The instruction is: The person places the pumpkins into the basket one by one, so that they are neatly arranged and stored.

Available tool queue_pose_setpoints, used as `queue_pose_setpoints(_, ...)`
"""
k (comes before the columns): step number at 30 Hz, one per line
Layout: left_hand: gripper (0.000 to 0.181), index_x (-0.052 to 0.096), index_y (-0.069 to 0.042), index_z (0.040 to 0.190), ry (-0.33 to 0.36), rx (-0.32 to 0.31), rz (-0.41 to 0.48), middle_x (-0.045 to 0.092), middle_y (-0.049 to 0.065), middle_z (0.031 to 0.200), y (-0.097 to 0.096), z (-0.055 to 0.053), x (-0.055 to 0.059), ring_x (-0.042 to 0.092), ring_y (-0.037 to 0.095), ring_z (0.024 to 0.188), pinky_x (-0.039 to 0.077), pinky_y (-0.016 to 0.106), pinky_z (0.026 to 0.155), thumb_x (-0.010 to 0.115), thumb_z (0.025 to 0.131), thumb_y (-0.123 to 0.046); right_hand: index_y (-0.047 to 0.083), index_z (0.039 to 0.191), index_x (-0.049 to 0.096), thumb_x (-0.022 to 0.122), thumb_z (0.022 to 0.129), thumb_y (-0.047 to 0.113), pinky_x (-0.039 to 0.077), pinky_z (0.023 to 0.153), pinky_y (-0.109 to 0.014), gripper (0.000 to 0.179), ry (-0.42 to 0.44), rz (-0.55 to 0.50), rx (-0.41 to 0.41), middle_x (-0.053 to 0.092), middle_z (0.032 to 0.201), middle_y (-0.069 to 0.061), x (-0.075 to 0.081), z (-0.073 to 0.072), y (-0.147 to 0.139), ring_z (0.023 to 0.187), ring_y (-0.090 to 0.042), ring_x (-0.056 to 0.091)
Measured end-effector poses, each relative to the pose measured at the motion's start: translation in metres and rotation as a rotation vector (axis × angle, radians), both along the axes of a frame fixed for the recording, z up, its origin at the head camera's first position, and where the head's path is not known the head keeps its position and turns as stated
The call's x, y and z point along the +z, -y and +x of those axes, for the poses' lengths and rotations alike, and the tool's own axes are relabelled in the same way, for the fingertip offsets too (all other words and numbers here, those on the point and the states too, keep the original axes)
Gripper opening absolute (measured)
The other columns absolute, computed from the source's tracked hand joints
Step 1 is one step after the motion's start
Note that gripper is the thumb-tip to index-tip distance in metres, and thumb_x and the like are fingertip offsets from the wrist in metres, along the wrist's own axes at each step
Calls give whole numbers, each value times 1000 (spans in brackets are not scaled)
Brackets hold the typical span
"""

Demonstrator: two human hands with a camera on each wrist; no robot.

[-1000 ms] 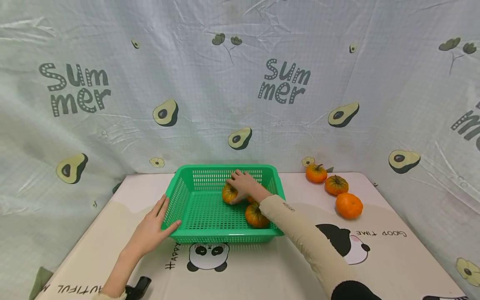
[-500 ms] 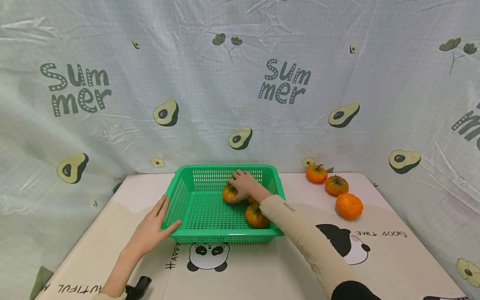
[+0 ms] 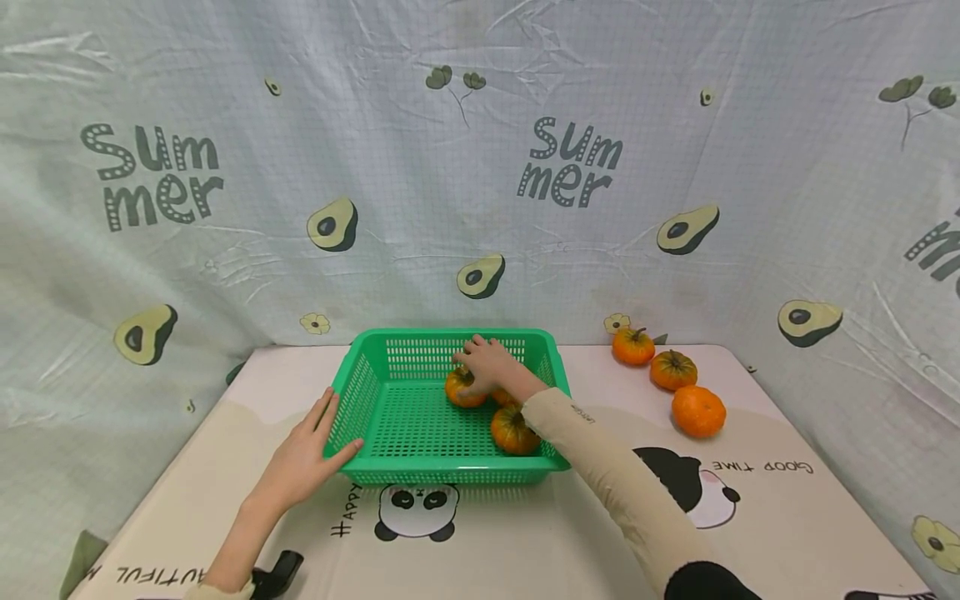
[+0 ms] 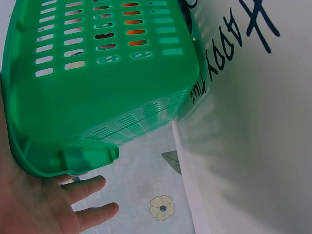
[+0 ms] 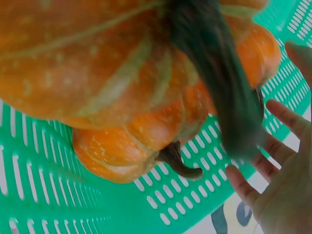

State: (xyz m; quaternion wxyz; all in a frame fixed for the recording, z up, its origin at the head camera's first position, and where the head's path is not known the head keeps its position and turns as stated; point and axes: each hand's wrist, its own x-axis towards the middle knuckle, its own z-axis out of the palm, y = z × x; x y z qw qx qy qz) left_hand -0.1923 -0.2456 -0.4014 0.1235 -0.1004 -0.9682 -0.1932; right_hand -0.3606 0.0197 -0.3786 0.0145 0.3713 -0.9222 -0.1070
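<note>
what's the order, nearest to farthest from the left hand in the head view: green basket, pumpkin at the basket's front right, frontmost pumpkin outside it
From the left hand:
1. Green basket, right at the hand
2. Front-right pumpkin, inside the basket
3. Frontmost outside pumpkin, on the table right of the basket

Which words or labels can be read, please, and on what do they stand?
"SUMMER": backdrop, twice; a third cut off.
"HAPPY" (then, apparently, "TIME"): table cover.
"GOOD TIME": table cover, upside down.
"AUTIFUL", plus fragment: table cover, partly hidden.
Right sleeve: print too small to read.
</note>
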Motion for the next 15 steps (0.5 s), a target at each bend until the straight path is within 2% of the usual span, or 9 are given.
queue_pose_setpoints(7,81,19,7,139,-5,-2,-3,19,27,144,1,0,0,31,48,124,35,58,93,52,86,-44,19,127,46,54,83,49,37,91,-43,53,76,-125,-10,49,120,-4,13,0,-1,107,-22,39)
queue_pose_setpoints(11,81,19,7,139,-8,-4,-5,19,27,144,1,0,0,32,47,124,36,58,93,51,86,-46,18,125,48,53,85,46,38,84,-39,49,64,-194,19,51,115,-4,22,2,-6,98,-21,39)
queue_pose_setpoints(15,80,20,7,139,-11,-2,-13,19,27,144,1,0,0,33,48,123,36,57,92,53,86,-43,16,123,51,54,85,43,39,81,-39,46,55,-273,57,53,113,-6,30,6,-14,96,-20,41)
